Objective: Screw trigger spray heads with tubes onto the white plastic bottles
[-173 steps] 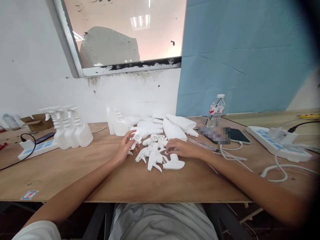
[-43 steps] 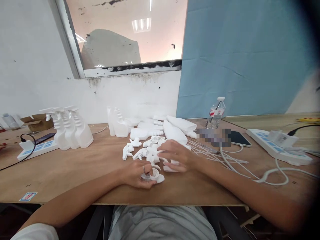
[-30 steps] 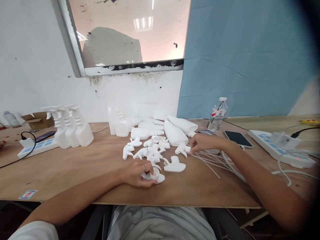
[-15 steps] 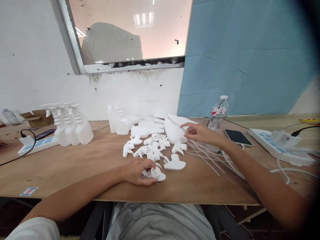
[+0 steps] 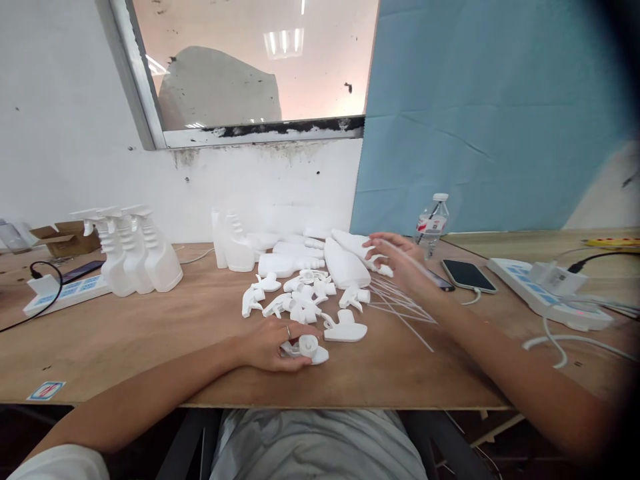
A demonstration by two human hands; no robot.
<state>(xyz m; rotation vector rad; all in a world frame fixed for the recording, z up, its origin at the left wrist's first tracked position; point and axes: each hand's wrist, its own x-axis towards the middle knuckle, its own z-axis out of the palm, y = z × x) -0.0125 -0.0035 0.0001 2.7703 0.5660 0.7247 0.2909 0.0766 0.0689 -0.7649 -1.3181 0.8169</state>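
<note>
My left hand (image 5: 277, 345) rests near the table's front edge, its fingers closed around a white trigger spray head (image 5: 311, 348) whose round collar faces up. To the right, my right hand (image 5: 397, 257) is raised above the table with curled fingers. A thin clear dip tube (image 5: 407, 257), smeared by motion, runs across that hand and seems pinched in it. Below the hand lies a loose bundle of dip tubes (image 5: 400, 305). Between the hands are several loose spray heads (image 5: 303, 297), and the nearest one (image 5: 346, 328) lies just beyond my left fingertips.
White empty-looking bottles (image 5: 345, 263) lie behind the spray heads, with two more (image 5: 237, 247) upright. Three bottles with heads (image 5: 160, 257) stand at left beside a power strip (image 5: 70, 293). At right are a water bottle (image 5: 433, 223), a phone (image 5: 470, 276) and another power strip (image 5: 545, 293).
My right hand has lifted from the bundle and moved slightly right, now with a dip tube across it. The left hand keeps its spray head; its index finger has straightened. The view shifted slightly.
</note>
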